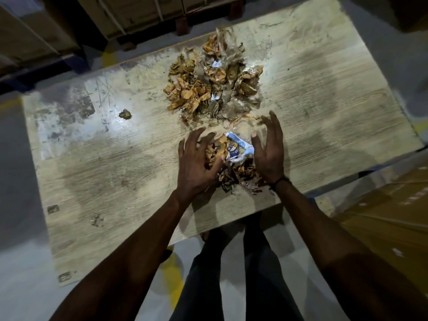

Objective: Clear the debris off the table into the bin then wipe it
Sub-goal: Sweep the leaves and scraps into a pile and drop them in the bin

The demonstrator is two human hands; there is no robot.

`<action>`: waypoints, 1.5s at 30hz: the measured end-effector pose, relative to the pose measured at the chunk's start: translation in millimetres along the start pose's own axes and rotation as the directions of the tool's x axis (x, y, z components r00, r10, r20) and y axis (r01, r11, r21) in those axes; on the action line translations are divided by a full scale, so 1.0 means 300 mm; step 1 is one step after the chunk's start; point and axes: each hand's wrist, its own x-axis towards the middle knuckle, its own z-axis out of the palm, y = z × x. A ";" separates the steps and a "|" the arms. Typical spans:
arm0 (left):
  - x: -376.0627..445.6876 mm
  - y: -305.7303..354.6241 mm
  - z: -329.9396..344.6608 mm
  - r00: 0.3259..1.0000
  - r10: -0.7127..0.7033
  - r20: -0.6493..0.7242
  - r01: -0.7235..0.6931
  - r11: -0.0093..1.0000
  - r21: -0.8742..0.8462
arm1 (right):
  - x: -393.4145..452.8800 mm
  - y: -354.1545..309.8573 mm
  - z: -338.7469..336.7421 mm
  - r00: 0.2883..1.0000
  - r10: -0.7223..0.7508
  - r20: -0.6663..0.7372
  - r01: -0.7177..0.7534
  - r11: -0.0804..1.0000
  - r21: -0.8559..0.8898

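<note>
A worn, stained wooden table [97, 172] fills the view. A large heap of crumpled brown paper and plastic scraps [213, 82] lies at its far middle. A smaller clump of brown scraps with a blue-and-white wrapper [231, 158] sits near the front edge. My left hand [196, 165] lies on the clump's left side with spread fingers. My right hand [268, 154] stands on its right side, fingers straight, palm facing the clump. Both hands cup the clump between them. A single small scrap [125, 114] lies alone to the left. No bin is in view.
Cardboard boxes [389, 218] wrapped in film stand at the right, below table level. Pallets and stacked boxes [139, 15] lie beyond the far edge. Grey floor with yellow marking [171, 281] shows below the front edge, along with my legs.
</note>
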 end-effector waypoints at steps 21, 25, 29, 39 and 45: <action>0.061 -0.056 0.005 1.000 -0.004 0.007 0.004 1.000 -0.012 | -0.204 0.066 -0.088 0.972 0.150 0.181 -0.167 0.983 0.079; 0.120 -0.034 0.033 0.989 0.103 0.103 -0.098 0.994 -0.057 | -0.276 0.052 -0.047 0.980 0.168 0.102 -0.180 0.977 0.114; 0.127 -0.024 0.085 0.986 0.117 0.118 -0.100 0.985 -0.143 | -0.295 -0.018 0.053 0.968 0.249 -0.008 -0.248 0.968 0.047; 0.008 0.103 0.166 0.991 -0.116 -0.072 0.061 0.851 -0.521 | -0.189 -0.119 0.212 0.948 0.259 -0.186 -0.232 0.960 0.153; 0.022 0.140 0.184 0.938 -0.335 -0.091 0.147 0.620 -0.771 | -0.159 -0.137 0.251 0.945 0.307 -0.114 -0.223 0.858 0.462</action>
